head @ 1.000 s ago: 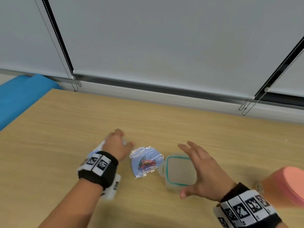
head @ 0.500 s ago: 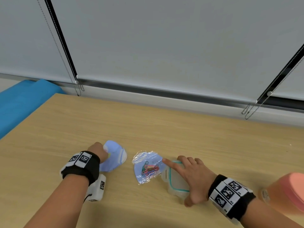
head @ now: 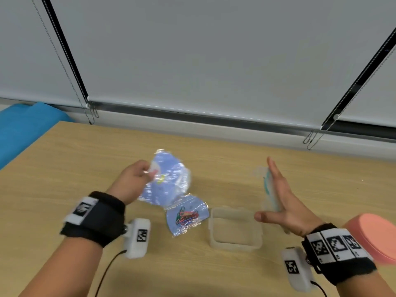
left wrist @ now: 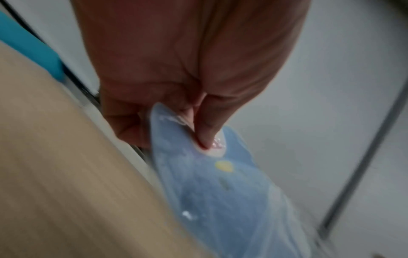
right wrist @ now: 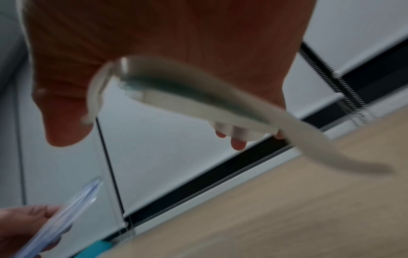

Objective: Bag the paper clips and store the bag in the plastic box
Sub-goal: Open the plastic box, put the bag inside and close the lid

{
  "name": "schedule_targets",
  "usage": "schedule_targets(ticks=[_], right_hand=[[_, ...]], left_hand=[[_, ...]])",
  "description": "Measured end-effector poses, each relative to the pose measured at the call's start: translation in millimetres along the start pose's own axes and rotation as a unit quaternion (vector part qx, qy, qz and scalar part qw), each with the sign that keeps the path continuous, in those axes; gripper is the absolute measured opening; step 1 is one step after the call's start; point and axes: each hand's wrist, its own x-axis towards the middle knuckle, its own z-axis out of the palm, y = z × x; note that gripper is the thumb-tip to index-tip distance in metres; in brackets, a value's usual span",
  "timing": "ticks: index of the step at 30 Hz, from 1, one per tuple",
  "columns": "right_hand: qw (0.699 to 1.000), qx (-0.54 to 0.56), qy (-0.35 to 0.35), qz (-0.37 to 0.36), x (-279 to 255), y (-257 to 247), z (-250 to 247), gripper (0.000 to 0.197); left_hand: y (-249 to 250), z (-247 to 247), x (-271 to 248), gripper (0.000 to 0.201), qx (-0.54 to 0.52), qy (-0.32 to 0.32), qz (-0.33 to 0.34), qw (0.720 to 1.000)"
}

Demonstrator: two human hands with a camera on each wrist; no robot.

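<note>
A clear-and-blue bag [head: 200, 207] with coloured paper clips [head: 186, 216] inside lies on the table, just left of the plastic box [head: 235, 247]. The box stands open with nothing in it. My right hand [head: 280, 189] holds its teal-rimmed lid [head: 267, 189] on edge, in the air above and right of the box. In the right wrist view the lid [right wrist: 198, 90] crosses my palm, with fingertips [right wrist: 238, 144] past its far edge. My left hand [head: 147, 172] pinches a blue plastic packet [head: 167, 181] and holds it lifted over the bag's far side. The pinch [left wrist: 198, 139] is at the packet's [left wrist: 220, 192] top.
An orange container with a pink lid [head: 375, 236] stands at the right, close to my right wrist. A blue mat [head: 25, 129] lies beyond the wooden table's [head: 85, 157] left edge. Blind cords hang along the window behind the table.
My right hand has taken the lid off the box and lifted it up to the right. My left hand has raised the blue packet off the table and moved it toward the bag.
</note>
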Motion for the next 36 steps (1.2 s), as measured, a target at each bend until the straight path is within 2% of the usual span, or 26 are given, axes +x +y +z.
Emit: schedule_targets(ticks=[3,6,9,12,14,18,20,21,23,25,27,28,30,32,34,36], right_hand=[[0.999,0.045,0.015,0.009,-14,13,-2,0.131],[0.999,0.044,0.000,0.017,-29,21,5,0.131],[0.999,0.036,-0.017,0.022,-44,23,17,0.132],[0.999,0.007,-0.029,0.020,-53,24,30,0.136],[0.999,-0.009,-0.033,0.019,-55,21,38,0.136],[0.998,-0.046,-0.033,0.008,-50,20,48,0.137],[0.998,-0.059,-0.026,0.000,-47,19,50,0.138],[0.998,-0.060,-0.020,-0.005,-45,20,51,0.137],[0.999,-0.053,-0.007,-0.012,-42,22,51,0.137],[0.998,-0.052,-0.006,-0.019,-39,23,50,0.138],[0.997,-0.070,-0.025,-0.034,-35,22,52,0.138],[0.995,-0.085,-0.037,-0.042,-32,22,53,0.139],[0.987,-0.134,-0.068,-0.060,-24,20,57,0.139],[0.967,-0.214,-0.108,-0.082,-17,19,63,0.138],[0.943,-0.288,-0.129,-0.108,-12,19,70,0.133],[0.931,-0.320,-0.127,-0.118,-9,21,75,0.128]], left_hand=[[30,62,-7,0.011,-0.001,-0.075,0.102,0.992],[43,120,-13,0.007,0.102,-0.142,0.174,0.969],[46,154,-19,0.021,0.230,-0.178,0.245,0.925],[43,170,-26,0.040,0.348,-0.167,0.294,0.874],[39,172,-29,0.044,0.405,-0.185,0.311,0.840],[22,168,-34,0.036,0.450,-0.234,0.353,0.786],[16,166,-37,0.032,0.487,-0.241,0.346,0.765],[13,169,-37,0.028,0.495,-0.224,0.344,0.766],[16,171,-40,0.018,0.483,-0.233,0.321,0.780],[10,179,-37,0.024,0.499,-0.219,0.310,0.779],[12,180,-35,0.021,0.503,-0.194,0.326,0.777],[9,180,-35,0.022,0.489,-0.181,0.322,0.791],[5,177,-34,0.037,0.427,-0.155,0.303,0.838],[0,174,-35,0.049,0.382,-0.191,0.254,0.868],[-3,173,-34,0.039,0.375,-0.215,0.217,0.875],[-8,172,-31,0.030,0.320,-0.224,0.199,0.899]])
